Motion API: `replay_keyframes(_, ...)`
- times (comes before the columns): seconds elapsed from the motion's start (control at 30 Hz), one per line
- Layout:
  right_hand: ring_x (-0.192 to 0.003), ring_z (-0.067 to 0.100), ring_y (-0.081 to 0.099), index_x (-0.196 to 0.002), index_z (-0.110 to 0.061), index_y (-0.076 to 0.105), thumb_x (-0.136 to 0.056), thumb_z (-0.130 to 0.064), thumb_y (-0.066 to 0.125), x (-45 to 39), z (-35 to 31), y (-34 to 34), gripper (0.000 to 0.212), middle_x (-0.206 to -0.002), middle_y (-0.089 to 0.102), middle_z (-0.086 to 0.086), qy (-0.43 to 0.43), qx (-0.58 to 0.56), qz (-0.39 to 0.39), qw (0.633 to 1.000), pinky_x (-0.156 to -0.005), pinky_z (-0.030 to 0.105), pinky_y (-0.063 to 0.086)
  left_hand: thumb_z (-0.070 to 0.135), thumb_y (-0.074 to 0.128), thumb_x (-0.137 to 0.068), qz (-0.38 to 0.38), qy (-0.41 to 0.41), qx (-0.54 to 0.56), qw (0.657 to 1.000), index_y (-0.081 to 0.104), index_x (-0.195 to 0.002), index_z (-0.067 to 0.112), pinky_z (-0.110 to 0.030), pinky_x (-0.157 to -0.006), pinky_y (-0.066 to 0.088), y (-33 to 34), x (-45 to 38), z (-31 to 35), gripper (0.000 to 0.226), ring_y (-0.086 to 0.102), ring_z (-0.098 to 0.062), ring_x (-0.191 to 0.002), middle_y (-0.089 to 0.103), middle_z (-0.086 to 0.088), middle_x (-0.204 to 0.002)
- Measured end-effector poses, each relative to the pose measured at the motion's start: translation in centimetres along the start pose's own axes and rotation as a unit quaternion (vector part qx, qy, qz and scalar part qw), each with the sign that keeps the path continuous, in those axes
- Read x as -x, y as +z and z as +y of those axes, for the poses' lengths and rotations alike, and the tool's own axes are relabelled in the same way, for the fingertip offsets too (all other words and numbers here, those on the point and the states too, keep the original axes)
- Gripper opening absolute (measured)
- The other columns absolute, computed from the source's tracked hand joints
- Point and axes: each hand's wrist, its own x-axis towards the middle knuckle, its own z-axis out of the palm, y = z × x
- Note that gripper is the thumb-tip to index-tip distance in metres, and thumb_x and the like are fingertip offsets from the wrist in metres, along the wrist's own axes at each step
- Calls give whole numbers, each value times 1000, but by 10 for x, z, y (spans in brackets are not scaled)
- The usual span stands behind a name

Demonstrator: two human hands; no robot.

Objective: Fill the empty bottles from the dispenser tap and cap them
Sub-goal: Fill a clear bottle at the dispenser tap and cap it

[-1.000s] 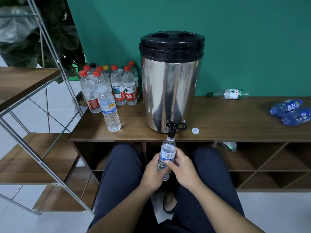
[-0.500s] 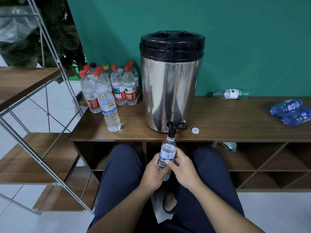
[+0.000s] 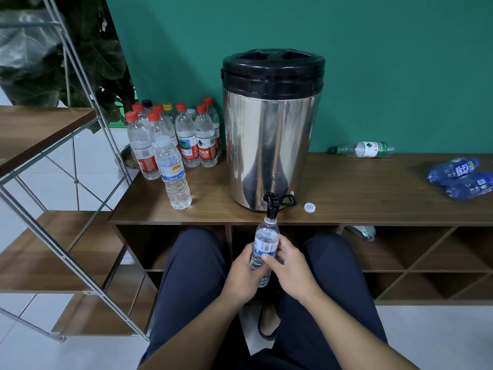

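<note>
Fingers of both hands curl round the lower half of a small clear plastic bottle with a blue-and-white label (image 3: 265, 248): the left hand (image 3: 243, 276) wraps it from the left, and the right hand (image 3: 289, 265) wraps it from the right with the thumb pressed across the label. Neither hand is free for the lever.

Largest on the wooden bench (image 3: 373, 193) is the tall stainless-steel dispenser with a black lid (image 3: 272, 129). Its black plastic tap (image 3: 272, 206) juts over the bench edge, and the bottle's open neck sits right under the spout, apparently touching it. To fill well, I judge the neck should stay centred and the bottle upright, with a firm grip as the weight grows, and the flow stopped short of the brim so that capping does not spill.

That bottle hangs in front of the bench, above the person's knees. It looks ribbed and thin-walled, and water seems to reach high inside, though the level is hard to read through the label.

A cluster of mostly red-capped filled bottles (image 3: 184, 137) stands left of the dispenser. Its small white screw cap (image 3: 309, 207) lies on the bench just right of the tap.
</note>
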Motion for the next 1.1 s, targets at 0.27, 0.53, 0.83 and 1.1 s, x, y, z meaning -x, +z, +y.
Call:
replay_keyframes(0.27, -123, 8, 76, -151, -27, 61, -102, -3, 76, 0, 1, 0, 57, -129, 80, -12, -1, 3, -1, 1000, -110, 41, 60, 17, 81, -100, 5, -1, -3, 1000, 67, -137, 31, -40, -101, 62, 0, 0, -1, 41, 78, -12, -111, 81, 6, -120)
replay_keyframes(0.53, -125, 10, 75, -151, -28, 61, -102, -3, 76, -1, 2, 0, 57, -131, 80, -11, -1, 0, -3, 1000, -112, 43, 59, 23, 81, -99, -1, 2, -13, 1000, 66, -139, 35, -50, -107, 61, 0, -1, -2, 45, 77, -14, -116, 80, 6, -125)
replay_keyframes(0.83, -125, 9, 75, -150, -30, 62, -102, -5, 77, -1, 2, 1, 56, -131, 80, -11, 2, -3, -4, 1000, -111, 43, 59, 21, 81, -100, 3, 4, -18, 1000, 67, -138, 33, -47, -105, 62, -1, 0, -1, 43, 77, -12, -114, 80, 8, -123)
replay_keyframes(1.1, -124, 9, 75, -150, -29, 62, -102, -5, 77, 0, 2, 1, 56, -131, 80, -11, 4, -10, -4, 1000, -110, 42, 60, 22, 80, -101, 1, 3, -23, 1000, 67, -138, 35, -48, -104, 62, -1, 1, 0, 42, 77, -12, -113, 80, 8, -123)
